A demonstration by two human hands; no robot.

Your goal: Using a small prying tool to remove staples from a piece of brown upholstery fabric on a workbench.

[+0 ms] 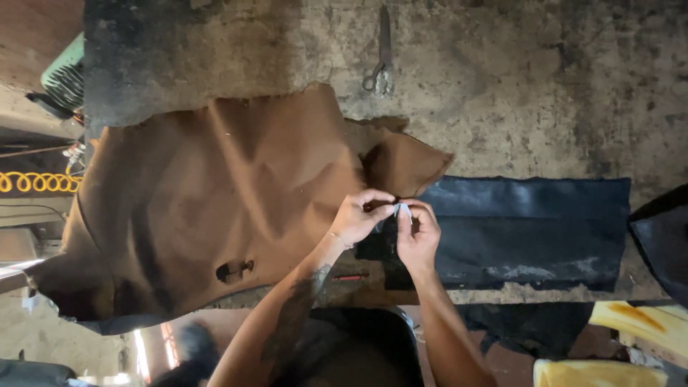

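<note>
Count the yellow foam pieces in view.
2. One yellow foam piece lies at the right edge; another sits in the bottom right corner. More may lie outside the picture.

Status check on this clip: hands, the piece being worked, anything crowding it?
Left hand and right hand pinch a small pale piece together. Below: brown leather hide, black sheet. Scissors lie apart, nothing in the way.

Both hands point(390, 218) meet — fingers point(380, 197) pinched together.
</note>
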